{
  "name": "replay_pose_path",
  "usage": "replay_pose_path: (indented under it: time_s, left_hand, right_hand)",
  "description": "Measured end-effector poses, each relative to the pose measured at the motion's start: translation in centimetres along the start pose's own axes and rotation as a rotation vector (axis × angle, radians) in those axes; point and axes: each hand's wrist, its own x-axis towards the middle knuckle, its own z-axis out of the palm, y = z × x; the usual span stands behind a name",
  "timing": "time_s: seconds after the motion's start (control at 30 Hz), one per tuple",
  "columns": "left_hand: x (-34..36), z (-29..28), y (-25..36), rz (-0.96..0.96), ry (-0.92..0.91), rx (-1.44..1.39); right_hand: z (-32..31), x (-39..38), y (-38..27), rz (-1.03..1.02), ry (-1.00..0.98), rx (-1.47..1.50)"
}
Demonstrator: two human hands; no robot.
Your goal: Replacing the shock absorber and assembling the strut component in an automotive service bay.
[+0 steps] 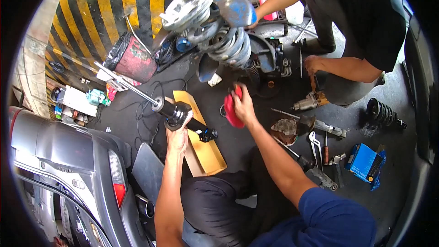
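Note:
My left hand (178,135) grips a black shock absorber strut (173,112) with a long chrome rod pointing up-left. It is held over an open, long cardboard box (206,162). My right hand (244,103) is closed on a red cloth (232,112) to the right of the strut. Just above stands a spring compressor (235,9) with a coil spring (228,52) clamped in it.
A co-worker (356,27) crouches upper right, one hand by a power wrench (308,100). Right lie an old strut (331,128), another spring strut (382,112), pliers (315,148) and a blue box (359,158). A grey car (64,151) is lower left; a red bin (139,57) stands behind.

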Motion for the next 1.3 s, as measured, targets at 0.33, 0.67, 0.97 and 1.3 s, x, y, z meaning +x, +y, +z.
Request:
replay_pose_path:
  time_s: [0.33,0.67,0.97,1.3]
  left_hand:
    - [-0.2,1.1,-0.6,0.014,0.016,0.016]
    - [0.5,1.8,-0.7,0.004,0.019,-0.02]
    - [0.2,0.0,0.2,0.016,0.071,-0.015]
    - [0.0,1.1,0.3,0.039,0.087,0.044]
  right_hand:
    - [-1.2,10.3,-2.6,0.261,0.148,1.588]
    - [-0.4,11.6,-2.9,-0.151,0.725,0.311]
    - [-2.2,9.8,-1.8,0.265,0.306,1.337]
    - [-0.2,12.6,-4.8,0.407,0.259,1.441]
